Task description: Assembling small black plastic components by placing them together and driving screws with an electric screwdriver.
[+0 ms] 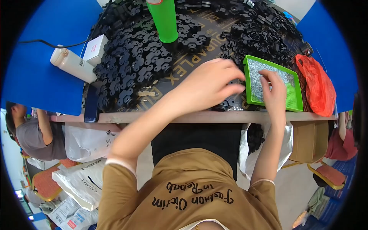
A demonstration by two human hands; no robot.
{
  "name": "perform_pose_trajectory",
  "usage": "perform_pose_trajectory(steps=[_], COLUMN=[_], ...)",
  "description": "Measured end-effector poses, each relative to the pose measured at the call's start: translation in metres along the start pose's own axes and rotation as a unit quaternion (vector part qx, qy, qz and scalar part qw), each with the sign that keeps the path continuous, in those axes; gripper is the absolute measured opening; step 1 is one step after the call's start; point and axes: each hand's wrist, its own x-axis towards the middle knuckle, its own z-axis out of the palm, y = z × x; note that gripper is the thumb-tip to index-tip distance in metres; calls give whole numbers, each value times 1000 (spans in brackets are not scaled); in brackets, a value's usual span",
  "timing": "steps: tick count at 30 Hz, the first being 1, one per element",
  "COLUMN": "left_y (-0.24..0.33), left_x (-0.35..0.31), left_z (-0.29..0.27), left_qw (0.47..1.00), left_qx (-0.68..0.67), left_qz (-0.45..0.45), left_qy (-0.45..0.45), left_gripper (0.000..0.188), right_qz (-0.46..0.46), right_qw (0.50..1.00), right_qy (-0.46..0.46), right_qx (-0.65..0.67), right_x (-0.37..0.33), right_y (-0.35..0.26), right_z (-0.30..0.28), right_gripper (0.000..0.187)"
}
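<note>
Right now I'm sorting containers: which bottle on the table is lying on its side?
The white bottle at far left lies flat beside a white box; the green bottle stands upright.

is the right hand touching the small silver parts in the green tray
Touching: the head view shows the right hand with fingers pressed into the silver parts inside the green tray.

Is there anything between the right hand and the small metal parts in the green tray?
No. The right hand already rests over the green tray, its fingertips on the small metal parts. Nothing visible lies between them.

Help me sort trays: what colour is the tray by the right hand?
Green, seen in the head view: the tray under the right hand.
</note>
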Motion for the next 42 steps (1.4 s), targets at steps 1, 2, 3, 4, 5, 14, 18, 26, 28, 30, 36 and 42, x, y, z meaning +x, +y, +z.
perform_pose_trajectory(steps=[1, 2, 3, 4, 5, 14, 18, 26, 28, 30, 36, 42], left_y=[-5, -13, -21, -27, -31, -23, -27, -34, -31, -23, -14, -16], left_x=[24, 48, 69, 91, 106, 140, 138, 107, 74, 38, -35, -40], left_z=[8, 23, 38, 51, 59, 71, 71, 46, 31, 15, -6, 2], left_qw=[999, 997, 993, 985, 974, 926, 932, 982, 999, 999, 996, 997], left_qx=[22, 59, 98, 143, 189, 262, 259, 111, 23, -26, -53, 68], left_qz=[11, 18, 22, 21, 18, -124, -121, -116, -43, -33, -71, -38], left_qy=[-37, -47, -57, -90, -124, -241, -224, -102, -14, 25, 27, 22], left_gripper=[22, 17, 13, 14, 15, 31, 30, 19, 18, 13, 8, 8], right_qz=[-20, -46, -52, -79, -107, -19, 0, 28, 28, 11, -43, -19], right_qw=[999, 997, 997, 994, 991, 998, 999, 999, 993, 988, 965, 969], right_qy=[5, 7, 1, -2, -6, -59, -35, 25, 88, 79, 32, 24], right_qx=[-44, -64, -62, -73, -81, -30, 0, 34, 79, 134, 259, 247], right_x=[8, 14, 20, 24, 27, 28, 24, 19, 12, -8, -58, -65], right_y=[13, 23, 31, 40, 44, 39, 37, 37, 28, 13, -37, -43], right_z=[2, 8, 16, 22, 25, 21, 20, 14, 11, 7, 20, 30], right_gripper=[16, 17, 17, 17, 17, 17, 13, 11, 4, 5, 11, 14])
